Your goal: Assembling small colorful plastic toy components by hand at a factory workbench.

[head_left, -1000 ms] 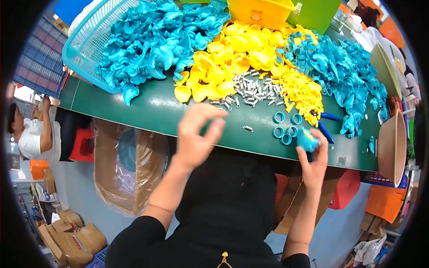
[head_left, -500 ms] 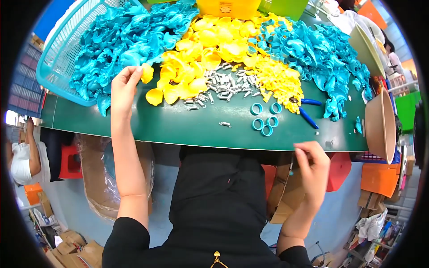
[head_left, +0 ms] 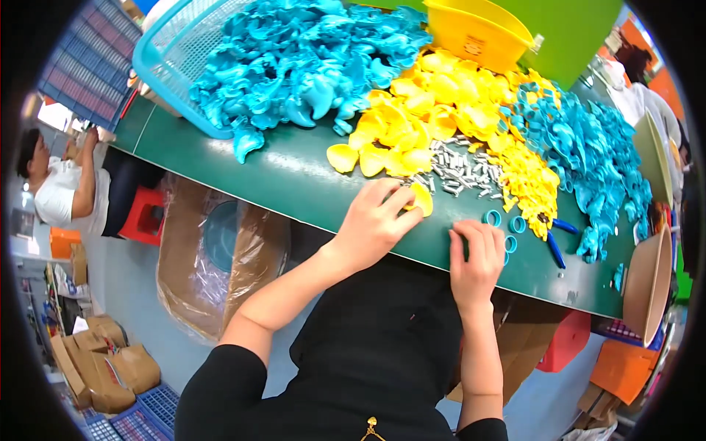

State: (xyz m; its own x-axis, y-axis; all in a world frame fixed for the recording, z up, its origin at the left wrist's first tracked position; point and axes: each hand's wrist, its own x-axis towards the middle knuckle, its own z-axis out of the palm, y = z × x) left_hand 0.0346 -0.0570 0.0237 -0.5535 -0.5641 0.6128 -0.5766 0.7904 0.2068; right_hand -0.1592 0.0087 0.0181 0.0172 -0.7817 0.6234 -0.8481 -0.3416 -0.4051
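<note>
My left hand (head_left: 376, 224) pinches a curved yellow plastic piece (head_left: 419, 200) above the front of the green table. Just to its right, my right hand (head_left: 476, 257) is over the table edge with its fingers curled in. What those fingertips hold, if anything, is hidden. Small teal rings (head_left: 518, 225) lie beside the right hand, some partly covered by it. Beyond both hands are a scatter of small metal springs (head_left: 463, 170), a heap of yellow shell-like pieces (head_left: 441, 88) and a pile of smaller yellow pieces (head_left: 531, 176).
Teal plastic parts (head_left: 294, 62) are heaped at the left beside a teal basket (head_left: 163, 67), with more teal parts (head_left: 588, 147) at the right. Blue-handled pliers (head_left: 557, 251) lie near the front edge. A yellow bin (head_left: 482, 33) stands behind. Another person (head_left: 66, 184) sits at far left.
My left hand has moved right with the yellow piece, from beside the teal heap to the table front. My right hand has risen onto the table edge. The view has turned left.
</note>
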